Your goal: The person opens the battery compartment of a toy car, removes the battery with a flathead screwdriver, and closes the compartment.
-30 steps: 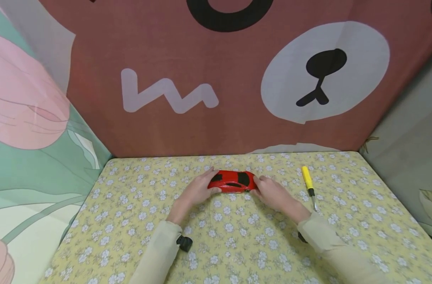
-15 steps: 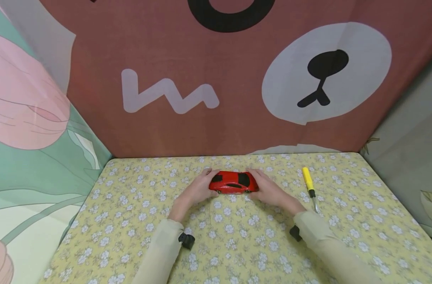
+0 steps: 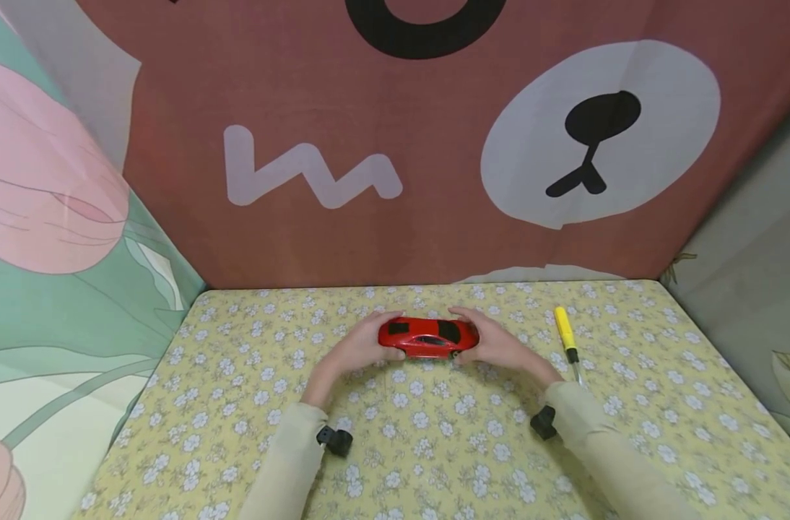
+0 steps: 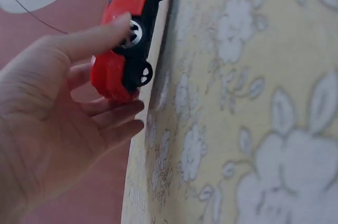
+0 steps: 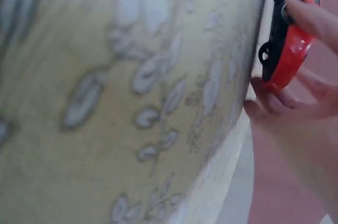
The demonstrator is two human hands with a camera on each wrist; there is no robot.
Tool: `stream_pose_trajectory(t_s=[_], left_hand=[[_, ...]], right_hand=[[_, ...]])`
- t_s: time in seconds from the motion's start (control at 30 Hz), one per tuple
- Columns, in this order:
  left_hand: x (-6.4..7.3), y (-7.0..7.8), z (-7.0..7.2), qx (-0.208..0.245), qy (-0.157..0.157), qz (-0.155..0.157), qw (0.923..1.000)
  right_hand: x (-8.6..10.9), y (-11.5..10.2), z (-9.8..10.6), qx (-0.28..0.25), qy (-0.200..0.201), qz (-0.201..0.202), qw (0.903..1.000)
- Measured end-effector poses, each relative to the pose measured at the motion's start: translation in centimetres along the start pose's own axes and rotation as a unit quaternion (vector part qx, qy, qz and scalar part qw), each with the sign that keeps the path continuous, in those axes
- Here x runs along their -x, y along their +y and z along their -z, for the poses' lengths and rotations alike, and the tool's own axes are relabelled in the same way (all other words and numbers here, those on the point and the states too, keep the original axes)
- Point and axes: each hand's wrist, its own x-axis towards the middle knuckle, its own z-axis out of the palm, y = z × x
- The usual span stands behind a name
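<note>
A red toy car with black windows lies lengthwise between the two hands, near the back of the table. My left hand holds its left end, and my right hand holds the right end. In the left wrist view, the left thumb presses by a wheel while the other fingers curl round the end. The right wrist view has the right thumb on the car's side, over a wheel, and fingertips bent under the end. Wheels show close over the floral cloth in both wrist views.
A screwdriver with a yellow handle lies right of the right hand, its tip end near the right sleeve. Yellow floral cloth covers the table. A red-brown bear-print curtain rises behind the back edge, with more printed cloth at both sides.
My right hand has shifted its grip, its fingers and thumb now spread wider round the car's right end. The car has moved slightly toward me, and its near side shows more.
</note>
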Motion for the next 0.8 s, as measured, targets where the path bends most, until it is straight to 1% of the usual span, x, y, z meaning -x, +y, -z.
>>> stream_pose_trajectory(t_s=[0.07, 0.13, 0.27, 0.33, 0.47, 0.5, 0.57, 0.63, 0.7, 0.73, 0.77, 0.8], left_hand=[[0.2, 0.0, 0.2, 0.035, -0.004, -0.003, 0.9994], [0.3, 0.0, 0.3, 0.077, -0.008, 0.003, 0.997], [0.6, 0.2, 0.6, 0.139, -0.01, 0.024, 0.9899], [0.7, 0.4, 0.6, 0.155, -0.008, 0.03, 0.9875], [0.8, 0.5, 0.5, 0.165, -0.002, 0.028, 0.9858], [0.8, 0.5, 0.4, 0.178, 0.0, 0.027, 0.9837], [0.6, 0.4, 0.2, 0.218, 0.005, 0.025, 0.9755], [0.6, 0.5, 0.0, 0.27, 0.014, 0.021, 0.9626], [0.5, 0.8, -0.1, 0.312, 0.025, 0.019, 0.9496], [0.6, 1.0, -0.1, 0.323, 0.031, 0.019, 0.9457], [0.6, 1.2, -0.1, 0.326, 0.038, 0.025, 0.9444], [0.7, 1.4, 0.0, 0.322, 0.044, 0.031, 0.945]], right_hand=[[0.3, 0.0, 0.4, -0.05, -0.012, -0.009, 0.9986], [0.6, 0.0, 0.7, -0.088, -0.021, -0.019, 0.9957], [1.0, 0.0, 1.0, -0.123, -0.029, -0.029, 0.9916], [1.1, 0.0, 1.0, -0.134, -0.027, -0.034, 0.99], [1.4, -0.4, 1.0, -0.159, -0.014, -0.043, 0.9863], [1.4, -0.6, 0.9, -0.167, -0.01, -0.042, 0.9851], [1.6, -1.1, 0.9, -0.179, -0.001, -0.043, 0.983], [1.6, -1.7, 0.9, -0.189, 0.008, -0.043, 0.9809], [1.7, -2.2, 0.9, -0.204, 0.018, -0.045, 0.9779], [1.7, -2.4, 1.0, -0.208, 0.024, -0.048, 0.9765], [1.7, -2.6, 1.0, -0.214, 0.032, -0.052, 0.9749], [1.7, -2.8, 1.0, -0.219, 0.042, -0.055, 0.9732]])
